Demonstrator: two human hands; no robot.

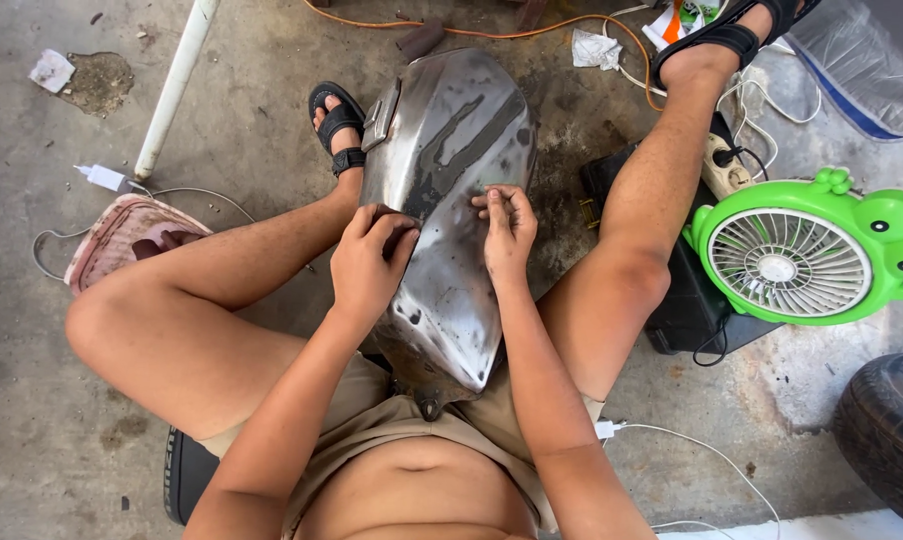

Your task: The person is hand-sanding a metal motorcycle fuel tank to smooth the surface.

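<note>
A: Entry, progress. The bare grey steel motorcycle fuel tank (450,210) is held upright-tilted between the seated person's legs, its narrow end in the lap. Most of the shell is seen stripped to dull metal; dark streaks and patches are left down the middle and near the lower edge.

B: Hands?

A: The left hand (370,262) is curled, fingertips pressed together against the tank's left flank. The right hand (510,232) is pinched shut on something small at the tank's centre; what it is cannot be told. Judged part-cleaned: dark residue remains to be removed.

B: Surface and room?

A: Stained, dusty concrete floor (32,420). A green frog-shaped plastic fan (807,250) is noted at the right, a black rubber tyre (892,430) in the lower right corner, an orange cable (532,30) at the top, a white pipe (175,85) upper left, a pink woven basket (127,235) by the left knee, and a white charger lead (687,440) beside the right thigh.
</note>
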